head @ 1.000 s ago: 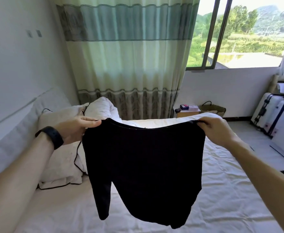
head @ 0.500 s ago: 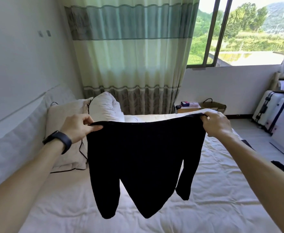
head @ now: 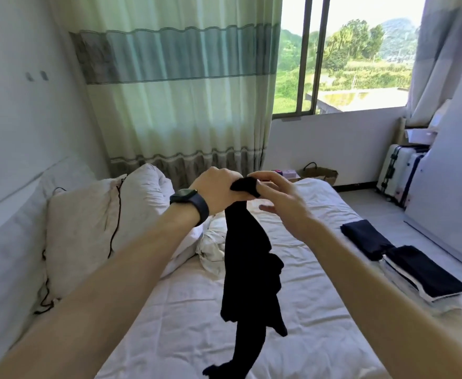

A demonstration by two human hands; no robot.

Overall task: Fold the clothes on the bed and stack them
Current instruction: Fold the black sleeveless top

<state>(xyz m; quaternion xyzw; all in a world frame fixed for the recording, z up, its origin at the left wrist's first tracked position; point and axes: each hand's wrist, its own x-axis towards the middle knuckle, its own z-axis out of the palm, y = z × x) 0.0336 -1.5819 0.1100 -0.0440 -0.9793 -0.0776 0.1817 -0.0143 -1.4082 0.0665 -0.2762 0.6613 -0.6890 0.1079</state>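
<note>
Left hand (head: 216,190) is fisted round the bunched upper end of the black top (head: 249,269), and the right hand (head: 279,203) pinches the same wad with its fingertips. The soft fabric hangs as a long limp rope over the wrinkled white bed (head: 169,324). A flat folded stack (head: 426,274) sits at the bed's right edge.

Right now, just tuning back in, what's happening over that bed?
A person holds a black long-sleeved top up over the white-sheeted bed. The left hand grips its top edge and the right hand pinches the same spot, so the top hangs in a narrow drape, not yet laid flat. A stack of folded dark and white clothes lies at the bed's right edge.
</note>
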